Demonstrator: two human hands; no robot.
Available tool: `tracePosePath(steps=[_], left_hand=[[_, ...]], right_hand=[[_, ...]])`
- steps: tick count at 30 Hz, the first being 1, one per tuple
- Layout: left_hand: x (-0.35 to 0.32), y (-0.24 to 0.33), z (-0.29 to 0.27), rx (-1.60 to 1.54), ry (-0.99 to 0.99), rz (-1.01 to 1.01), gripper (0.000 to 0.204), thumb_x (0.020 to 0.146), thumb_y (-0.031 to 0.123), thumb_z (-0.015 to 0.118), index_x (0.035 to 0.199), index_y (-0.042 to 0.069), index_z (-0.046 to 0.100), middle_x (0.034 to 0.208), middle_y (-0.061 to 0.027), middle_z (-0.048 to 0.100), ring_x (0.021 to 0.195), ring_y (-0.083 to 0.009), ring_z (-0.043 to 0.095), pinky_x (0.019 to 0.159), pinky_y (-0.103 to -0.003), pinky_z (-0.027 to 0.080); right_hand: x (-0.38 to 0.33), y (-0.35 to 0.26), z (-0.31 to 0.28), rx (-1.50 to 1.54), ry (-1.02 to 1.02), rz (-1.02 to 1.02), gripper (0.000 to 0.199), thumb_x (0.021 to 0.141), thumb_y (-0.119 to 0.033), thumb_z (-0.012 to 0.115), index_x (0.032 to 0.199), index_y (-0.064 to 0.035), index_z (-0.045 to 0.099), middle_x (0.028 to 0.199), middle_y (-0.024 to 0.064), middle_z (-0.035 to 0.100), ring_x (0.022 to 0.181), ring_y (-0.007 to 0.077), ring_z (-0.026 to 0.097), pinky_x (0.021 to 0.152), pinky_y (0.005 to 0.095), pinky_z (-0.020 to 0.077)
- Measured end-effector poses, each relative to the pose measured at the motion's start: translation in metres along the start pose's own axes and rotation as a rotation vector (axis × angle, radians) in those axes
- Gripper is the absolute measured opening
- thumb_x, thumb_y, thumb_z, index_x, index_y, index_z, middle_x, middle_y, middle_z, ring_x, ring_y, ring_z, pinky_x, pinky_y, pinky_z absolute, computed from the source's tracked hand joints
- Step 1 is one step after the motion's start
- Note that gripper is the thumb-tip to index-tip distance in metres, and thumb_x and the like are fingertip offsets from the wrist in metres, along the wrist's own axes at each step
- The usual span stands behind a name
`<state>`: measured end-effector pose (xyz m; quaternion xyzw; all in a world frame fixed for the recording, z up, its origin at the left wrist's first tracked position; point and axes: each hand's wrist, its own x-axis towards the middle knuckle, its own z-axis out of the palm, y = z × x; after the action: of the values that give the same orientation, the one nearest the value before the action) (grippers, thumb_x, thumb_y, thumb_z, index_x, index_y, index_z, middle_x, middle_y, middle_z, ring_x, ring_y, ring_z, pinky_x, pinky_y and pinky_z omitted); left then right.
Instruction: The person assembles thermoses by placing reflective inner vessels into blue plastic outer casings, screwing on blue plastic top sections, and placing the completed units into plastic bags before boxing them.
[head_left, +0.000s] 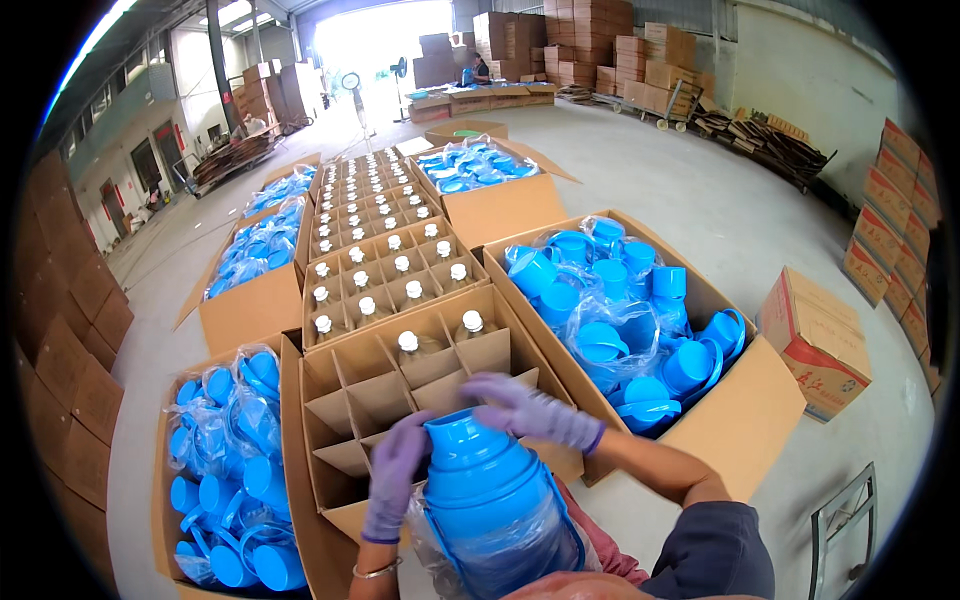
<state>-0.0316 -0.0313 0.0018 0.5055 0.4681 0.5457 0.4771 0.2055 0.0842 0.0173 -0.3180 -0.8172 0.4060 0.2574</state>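
Close to my body stands a blue plastic thermos casing [485, 490], its mouth facing up and clear plastic film around its lower part. My left hand [395, 475], in a purple glove, rests against the casing's left side with its fingers bent at the neck. Over the right of the rim, my right hand [535, 412] reaches with fingers stretched out, somewhat blurred by motion. Just ahead is a divided carton [345, 415], where glass bottles with white caps [408, 342] sit in the far cells. Several near cells hold no bottle.
A carton of blue cups and parts [600, 330] stands to the right, another [225, 470] to the left. Farther on, cartons of capped bottles [370, 240] form a row. A closed box [815, 345] is at the right; a metal frame [845, 530] stands near it.
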Motion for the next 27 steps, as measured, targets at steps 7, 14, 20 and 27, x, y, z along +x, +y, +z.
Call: tracePosePath(steps=[7,14,20,27], left_hand=[[-0.001,0.004,0.009,-0.015,0.016,-0.003,0.046,0.105,0.031,0.046,0.137,-0.003,0.05,0.111,-0.0128,0.067,0.105,-0.0177,0.063,0.095,-0.03,0.049],[0.004,0.0,0.0,-0.155,-0.08,-0.105,0.05,0.107,0.032,0.042,0.141,-0.005,0.046,0.131,-0.0152,0.059,0.125,-0.02,0.051,0.109,-0.032,0.036],[-0.005,-0.011,-0.031,0.018,0.005,0.071,0.049,0.106,0.029,0.045,0.144,-0.002,0.042,0.122,-0.0148,0.063,0.114,-0.019,0.059,0.101,-0.033,0.045],[-0.003,0.036,-0.033,-0.234,-0.106,-0.267,0.076,0.095,0.019,0.063,0.155,0.003,0.021,0.145,-0.0146,0.043,0.136,-0.0247,0.039,0.114,-0.037,0.031]], right_hand=[[-0.005,-0.045,0.016,0.109,0.004,-0.034,0.059,0.095,-0.038,0.062,0.137,0.0019,0.049,0.135,0.0207,0.053,0.129,0.0325,0.049,0.108,0.0394,0.0388],[-0.01,-0.063,0.029,0.261,0.061,-0.117,0.069,0.092,-0.046,0.064,0.135,0.0054,0.049,0.134,0.0254,0.054,0.13,0.0369,0.048,0.106,0.0405,0.0402],[-0.007,-0.021,0.021,0.2,0.04,0.126,0.075,0.094,-0.044,0.064,0.147,0.0011,0.038,0.139,0.0201,0.051,0.132,0.0288,0.047,0.11,0.0378,0.0374],[-0.003,-0.012,0.005,0.108,-0.041,0.174,0.08,0.096,-0.051,0.058,0.146,0.0074,0.035,0.142,0.0254,0.047,0.132,0.0332,0.047,0.111,0.0404,0.0359]])
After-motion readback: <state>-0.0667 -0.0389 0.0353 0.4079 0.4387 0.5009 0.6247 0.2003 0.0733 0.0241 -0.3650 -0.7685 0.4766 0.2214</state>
